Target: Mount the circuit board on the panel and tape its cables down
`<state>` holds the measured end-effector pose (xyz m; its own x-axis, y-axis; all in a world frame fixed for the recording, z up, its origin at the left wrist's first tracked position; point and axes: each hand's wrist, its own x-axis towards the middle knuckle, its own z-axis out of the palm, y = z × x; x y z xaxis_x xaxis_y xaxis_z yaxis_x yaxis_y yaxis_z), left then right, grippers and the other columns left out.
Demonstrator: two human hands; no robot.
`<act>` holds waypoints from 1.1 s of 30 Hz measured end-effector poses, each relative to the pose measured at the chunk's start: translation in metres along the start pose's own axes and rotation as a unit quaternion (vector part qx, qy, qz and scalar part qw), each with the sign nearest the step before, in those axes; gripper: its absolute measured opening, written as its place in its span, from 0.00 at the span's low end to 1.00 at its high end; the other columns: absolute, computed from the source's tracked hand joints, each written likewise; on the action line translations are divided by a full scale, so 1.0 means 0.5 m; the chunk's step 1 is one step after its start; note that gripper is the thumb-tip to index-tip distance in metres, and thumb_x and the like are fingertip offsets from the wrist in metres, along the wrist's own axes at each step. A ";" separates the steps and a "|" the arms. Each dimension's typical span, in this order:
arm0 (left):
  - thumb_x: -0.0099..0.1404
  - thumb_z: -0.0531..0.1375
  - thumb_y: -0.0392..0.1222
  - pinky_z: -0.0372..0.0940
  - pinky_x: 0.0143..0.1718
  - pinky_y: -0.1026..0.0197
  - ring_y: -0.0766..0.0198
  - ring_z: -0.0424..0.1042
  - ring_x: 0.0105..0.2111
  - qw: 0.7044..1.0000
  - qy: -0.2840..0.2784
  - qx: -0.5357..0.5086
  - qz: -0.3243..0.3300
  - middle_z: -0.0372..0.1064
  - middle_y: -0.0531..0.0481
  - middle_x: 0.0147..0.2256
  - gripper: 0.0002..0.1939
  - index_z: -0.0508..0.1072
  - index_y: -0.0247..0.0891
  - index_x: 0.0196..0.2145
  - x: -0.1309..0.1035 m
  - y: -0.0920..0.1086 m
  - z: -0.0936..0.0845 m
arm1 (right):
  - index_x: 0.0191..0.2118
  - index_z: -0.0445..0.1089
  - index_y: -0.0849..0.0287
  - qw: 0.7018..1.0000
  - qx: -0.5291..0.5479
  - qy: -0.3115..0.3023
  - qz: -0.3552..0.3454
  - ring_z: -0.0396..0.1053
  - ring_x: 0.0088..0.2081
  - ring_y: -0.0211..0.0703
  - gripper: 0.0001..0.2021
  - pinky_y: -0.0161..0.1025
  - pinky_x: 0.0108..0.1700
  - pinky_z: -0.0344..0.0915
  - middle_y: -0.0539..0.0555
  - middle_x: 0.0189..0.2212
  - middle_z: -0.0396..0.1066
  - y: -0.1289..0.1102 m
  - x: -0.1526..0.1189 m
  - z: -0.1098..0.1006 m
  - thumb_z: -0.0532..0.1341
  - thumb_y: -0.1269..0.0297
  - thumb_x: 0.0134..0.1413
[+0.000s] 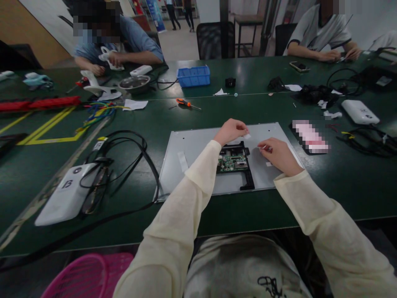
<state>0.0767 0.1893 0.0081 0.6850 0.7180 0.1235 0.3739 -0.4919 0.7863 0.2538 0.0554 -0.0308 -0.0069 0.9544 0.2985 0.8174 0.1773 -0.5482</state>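
A flat grey panel (201, 142) lies on the table before me. In its middle are a green circuit board (234, 161) and a black plastic frame (247, 178). My left hand (231, 131) is closed in a pinch above the panel's far half, with a small white strip (247, 136), perhaps tape, at its fingertips. Right of the board, my right hand (279, 155) is also pinched over the panel; a tiny pale bit shows at its fingertips, too small to name. A longer white strip (182, 161) sits on the panel's left side.
Left of the panel lie a white numbered device (66, 190) and looped black cables (145, 153). A phone (310, 137) is at the right. Farther back are an orange screwdriver (186, 102), a blue basket (194, 77) and a metal bowl (135, 82). Two people sit opposite.
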 end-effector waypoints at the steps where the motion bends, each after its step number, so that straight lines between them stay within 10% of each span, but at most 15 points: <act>1: 0.57 0.60 0.34 0.66 0.36 0.64 0.66 0.72 0.31 1.000 0.003 0.004 0.011 0.74 0.48 0.28 0.06 0.77 0.32 0.31 0.002 0.004 0.016 | 0.39 0.74 0.59 1.000 -0.004 0.003 0.003 0.71 0.32 0.41 0.08 0.39 0.38 0.67 0.54 0.35 0.72 0.001 0.001 0.001 0.59 0.70 0.54; 8: 0.58 0.58 0.32 0.66 0.43 0.62 0.62 0.73 0.38 0.990 -0.005 0.140 0.019 0.75 0.47 0.36 0.10 0.76 0.33 0.37 -0.001 0.010 0.058 | 0.37 0.74 0.58 1.000 -0.007 0.023 0.012 0.71 0.34 0.43 0.07 0.41 0.39 0.67 0.55 0.34 0.71 0.005 0.002 0.004 0.59 0.68 0.54; 24: 0.65 0.53 0.38 0.63 0.47 0.60 0.60 0.71 0.44 0.966 0.035 0.254 0.022 0.73 0.45 0.43 0.13 0.73 0.33 0.43 -0.082 0.127 -0.080 | 0.41 0.73 0.59 0.994 0.018 0.104 -0.015 0.70 0.41 0.47 0.13 0.44 0.43 0.68 0.59 0.41 0.72 0.012 0.007 -0.002 0.53 0.71 0.56; 33: 0.68 0.51 0.45 0.58 0.57 0.51 0.53 0.61 0.57 0.957 0.063 0.282 -0.028 0.62 0.38 0.56 0.21 0.62 0.33 0.56 -0.180 0.071 -0.037 | 0.45 0.71 0.56 0.996 0.034 0.051 -0.063 0.68 0.48 0.49 0.13 0.47 0.53 0.64 0.58 0.46 0.70 0.001 0.007 0.020 0.57 0.70 0.54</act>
<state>0.0169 0.1163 0.0360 0.5868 0.7872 0.1897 0.7103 -0.6129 0.3461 0.2486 0.0611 -0.0378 -0.0459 0.8946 0.4445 0.7725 0.3139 -0.5520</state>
